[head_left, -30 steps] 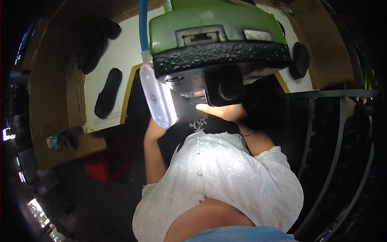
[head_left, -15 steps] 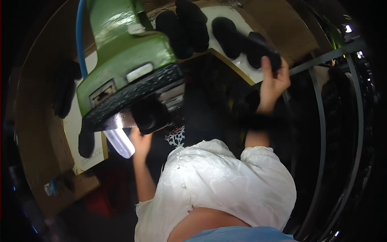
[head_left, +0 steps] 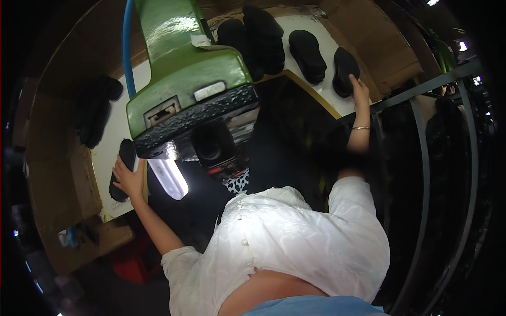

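Observation:
At the left, my left hand lies across a black shoe sole, its fingers curled over the sole's middle. This sole lies on the near end of the white board on the left. On the far right, my right hand grips the near edge of another black shoe sole, which sits on the white surface there. Between my arms stands a green machine head with a black underside; a lit white lamp sticks out below it.
Several black soles are piled behind the machine, with another stack beside them. More soles lie at the left. Cardboard walls surround the boards. A metal rack stands at the right, a red stool lower left.
My right hand has lowered the sole it held in the air onto the white surface. My left hand has moved left from beneath the machine onto the sole there.

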`<act>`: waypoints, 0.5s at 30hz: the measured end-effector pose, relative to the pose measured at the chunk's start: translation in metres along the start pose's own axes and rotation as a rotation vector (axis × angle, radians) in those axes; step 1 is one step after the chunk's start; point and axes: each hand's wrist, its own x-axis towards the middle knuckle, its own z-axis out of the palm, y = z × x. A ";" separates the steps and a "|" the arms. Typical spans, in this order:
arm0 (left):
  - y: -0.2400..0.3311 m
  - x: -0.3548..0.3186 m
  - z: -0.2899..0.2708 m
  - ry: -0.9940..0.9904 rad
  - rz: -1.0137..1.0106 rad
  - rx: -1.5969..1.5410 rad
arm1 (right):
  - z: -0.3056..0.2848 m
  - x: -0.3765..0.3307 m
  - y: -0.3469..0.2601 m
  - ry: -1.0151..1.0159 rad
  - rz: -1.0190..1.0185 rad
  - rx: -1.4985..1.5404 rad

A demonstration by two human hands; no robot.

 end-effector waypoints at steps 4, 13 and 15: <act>0.018 -0.020 -0.002 0.083 0.067 0.023 | 0.018 0.024 0.005 -0.266 0.031 0.296; 0.081 -0.085 -0.016 0.281 0.476 -0.455 | 0.080 0.031 0.004 -0.353 -0.015 0.377; 0.100 -0.118 -0.033 0.272 0.488 -0.717 | 0.088 -0.009 -0.003 -0.286 0.052 0.520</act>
